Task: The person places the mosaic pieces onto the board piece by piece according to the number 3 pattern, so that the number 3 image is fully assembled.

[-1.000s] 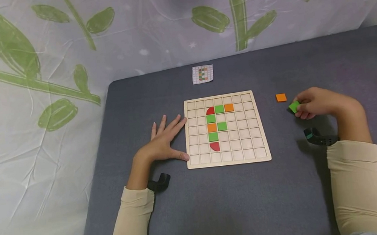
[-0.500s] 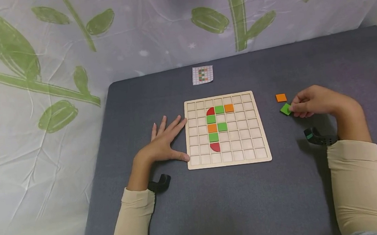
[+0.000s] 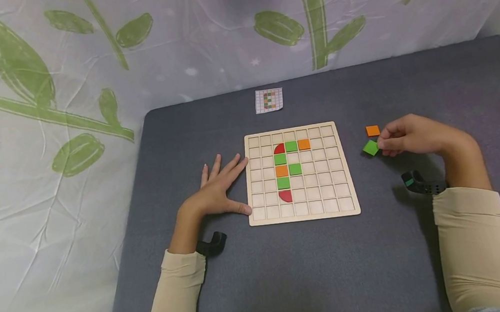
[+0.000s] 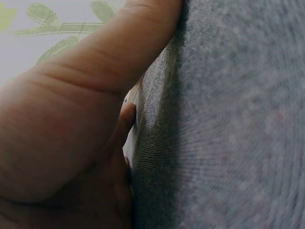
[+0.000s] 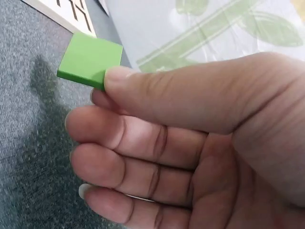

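Note:
My right hand pinches a green square tile by one corner between thumb and index finger, to the right of the board. In the right wrist view the tile is tilted above the table, its other fingers curled below. A wooden grid board lies mid-table, bearing green and orange squares and two red quarter-round tiles in a bracket-like figure. Along the board's left edge my left hand lies spread, thumb and fingertips touching the rim. The left wrist view is mostly filled by the hand and the table cloth.
A loose orange square tile lies just beyond the right hand's fingertips. Behind the board is a small printed pattern card. The grey table meets a leaf-patterned curtain at the back and left.
My right hand has shifted slightly left, and the pinched green tile has moved left past the orange tile, turning to show more of its face. The left hand has stayed still.

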`<state>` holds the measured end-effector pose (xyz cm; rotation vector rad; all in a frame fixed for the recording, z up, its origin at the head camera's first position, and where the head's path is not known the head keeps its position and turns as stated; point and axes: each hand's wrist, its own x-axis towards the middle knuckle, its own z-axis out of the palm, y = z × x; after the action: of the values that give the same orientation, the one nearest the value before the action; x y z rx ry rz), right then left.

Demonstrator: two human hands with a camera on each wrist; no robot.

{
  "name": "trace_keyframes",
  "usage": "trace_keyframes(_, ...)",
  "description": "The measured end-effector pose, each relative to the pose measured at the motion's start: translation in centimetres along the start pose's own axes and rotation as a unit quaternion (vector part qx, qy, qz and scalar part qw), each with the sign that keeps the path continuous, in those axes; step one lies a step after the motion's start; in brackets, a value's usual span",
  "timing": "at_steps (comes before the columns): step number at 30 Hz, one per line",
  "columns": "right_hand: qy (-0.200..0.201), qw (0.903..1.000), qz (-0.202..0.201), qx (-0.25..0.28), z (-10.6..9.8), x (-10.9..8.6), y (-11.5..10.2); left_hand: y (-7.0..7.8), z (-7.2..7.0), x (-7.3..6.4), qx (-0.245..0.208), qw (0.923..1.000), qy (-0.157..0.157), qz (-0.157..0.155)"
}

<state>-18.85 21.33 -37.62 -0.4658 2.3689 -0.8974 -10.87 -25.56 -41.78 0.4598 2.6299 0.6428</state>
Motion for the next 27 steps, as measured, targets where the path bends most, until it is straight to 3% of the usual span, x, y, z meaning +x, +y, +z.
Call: trace_keyframes(27, -0.046, 0.9981, -0.04, 0.005, 1.9, 1.6, -2.1, -0.1, 0.0, 0.0, -0.001, 1.0, 0.001, 0.005)
